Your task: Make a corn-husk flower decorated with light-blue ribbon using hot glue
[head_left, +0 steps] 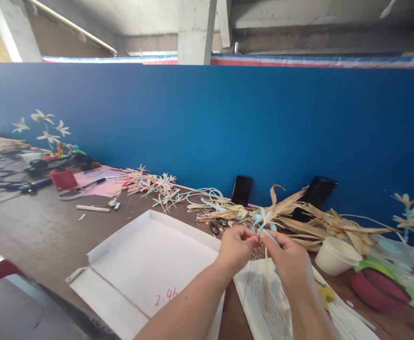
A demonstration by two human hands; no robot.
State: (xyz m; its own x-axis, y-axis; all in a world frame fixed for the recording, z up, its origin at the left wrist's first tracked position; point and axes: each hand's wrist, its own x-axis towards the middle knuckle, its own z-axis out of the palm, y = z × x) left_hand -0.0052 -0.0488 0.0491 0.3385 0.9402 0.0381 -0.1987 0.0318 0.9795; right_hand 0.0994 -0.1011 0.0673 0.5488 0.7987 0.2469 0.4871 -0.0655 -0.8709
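My left hand (238, 249) pinches the top of a thin pale stick (266, 288), just below a husk flower (267, 215). Beside it, the fingers of my right hand (289, 257) are closed on a light blue strip (271, 237) at the same spot. Blue loops surround the base of the flower, and the stick hangs down between my wrists. Exactly how the strip goes around the stick is hidden by my fingertips. Below my hands lies a printed sheet (256, 297), and dry corn husks (295, 215) are heaped just behind them.
An open white box (150, 257) lies left of my arms. Two dark phones (242, 190) lean on the blue partition (207, 127). Black scissors (214, 228) lie behind my left hand. To the right are a white cup (337, 257) and a dark pink round item (380, 289). Finished flowers (164, 182) lie left.
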